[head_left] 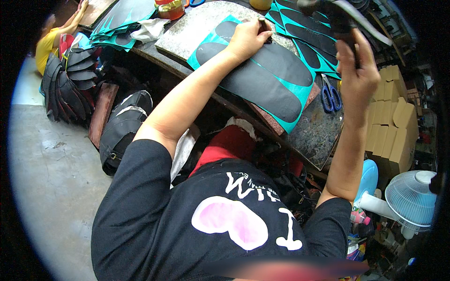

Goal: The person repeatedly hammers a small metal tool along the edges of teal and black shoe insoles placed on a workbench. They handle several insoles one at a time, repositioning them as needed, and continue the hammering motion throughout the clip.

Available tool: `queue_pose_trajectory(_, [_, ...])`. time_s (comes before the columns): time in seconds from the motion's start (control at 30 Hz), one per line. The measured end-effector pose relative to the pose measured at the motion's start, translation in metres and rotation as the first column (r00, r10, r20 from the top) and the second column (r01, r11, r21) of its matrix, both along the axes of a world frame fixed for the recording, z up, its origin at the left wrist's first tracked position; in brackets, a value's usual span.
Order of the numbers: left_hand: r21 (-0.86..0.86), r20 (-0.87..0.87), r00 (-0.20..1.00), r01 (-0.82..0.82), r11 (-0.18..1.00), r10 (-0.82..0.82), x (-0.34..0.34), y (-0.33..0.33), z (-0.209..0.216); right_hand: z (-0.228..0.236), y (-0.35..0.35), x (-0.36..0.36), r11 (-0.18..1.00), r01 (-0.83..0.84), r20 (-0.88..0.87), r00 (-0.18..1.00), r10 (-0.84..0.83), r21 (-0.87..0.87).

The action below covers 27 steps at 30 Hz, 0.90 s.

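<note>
My left hand [251, 40] is closed around a small dark upright tool, possibly a punch, whose ends show above and below the fist. It stands over a teal sheet [291, 125] that bears large black sole-shaped pieces [260, 91]. Part of the sheet lies on a pale speckled stone slab [180, 40]; its near right corner covers a reddish board [269, 117]. Raised at the right, my right hand [358, 68] grips what looks like a hammer [344, 33], its dark head blurred near the top edge. Blue-handled scissors [332, 99] lie on the table below that hand.
More teal sheets with black shapes [309, 30] lie at the back right, another stack [124, 23] at the back left beside an amber jar [169, 9]. Cardboard boxes [393, 126] and a blue fan [412, 199] stand right. Left are a black bag [123, 133] and a person in yellow [46, 49].
</note>
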<state>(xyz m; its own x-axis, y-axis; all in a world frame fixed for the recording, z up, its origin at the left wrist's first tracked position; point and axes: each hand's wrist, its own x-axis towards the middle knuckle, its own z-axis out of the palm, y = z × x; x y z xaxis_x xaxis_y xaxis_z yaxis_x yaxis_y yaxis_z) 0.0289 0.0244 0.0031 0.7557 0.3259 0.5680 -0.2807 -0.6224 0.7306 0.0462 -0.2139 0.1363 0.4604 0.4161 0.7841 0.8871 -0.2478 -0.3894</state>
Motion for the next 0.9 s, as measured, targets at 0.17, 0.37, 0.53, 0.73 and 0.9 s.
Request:
queue_pose_trajectory(0.17, [0.377, 0.018, 0.998, -0.060, 0.924, 0.057, -0.004, -0.014, 0.000, -0.021, 0.017, -0.002, 0.994, 0.039, 0.220, 0.975, -0.016, -0.103])
queue_pose_trajectory(0.37, [-0.651, 0.250, 0.968, 0.164, 0.741, 0.006, 0.009, 0.022, 0.004, -0.061, -0.006, 0.015, 0.867, 0.240, -0.125, 0.938, -0.323, -0.437])
queue_pose_trajectory(0.53, [-0.557, 0.144, 0.983, 0.179, 0.811, -0.117, -0.004, 0.056, 0.006, -0.059, -0.011, 0.016, 0.875, 0.175, -0.287, 0.900, -0.328, -0.451])
queue_pose_trajectory(0.73, [-0.276, -0.198, 0.980, -0.053, 0.960, -0.003, -0.013, 0.046, -0.003, -0.043, 0.012, 0.014, 0.928, 0.153, -0.169, 0.961, -0.220, -0.341])
queue_pose_trajectory(0.9, [-0.151, -0.069, 0.997, -0.036, 0.988, 0.026, -0.010, 0.047, -0.002, -0.006, 0.021, 0.005, 0.999, -0.037, -0.199, 0.980, 0.028, -0.039])
